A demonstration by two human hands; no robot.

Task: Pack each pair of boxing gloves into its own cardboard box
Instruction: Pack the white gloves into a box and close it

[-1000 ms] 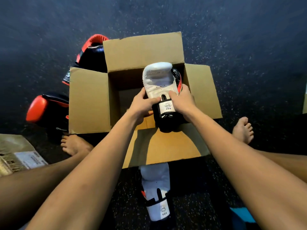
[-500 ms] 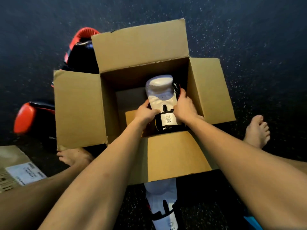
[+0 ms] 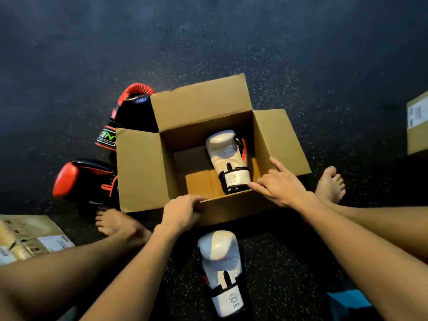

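Note:
An open cardboard box stands on the dark floor between my feet. One white boxing glove lies inside it at the right, cuff toward me. Its twin, a second white glove, lies on the floor just in front of the box. My left hand grips the box's near flap, fingers curled over its edge. My right hand hovers over the box's near right corner with fingers spread, holding nothing. Two red and black gloves, one behind the box and one to its left, rest on the floor.
A labelled cardboard box lies at the lower left by my left foot. Another labelled box stands at the right edge. My right foot rests beside the open box. Dark speckled floor stretches beyond.
Both hands have let go of the white glove, which now lies in the box. My left hand has moved to the near flap and my right hand has lifted out, fingers spread.

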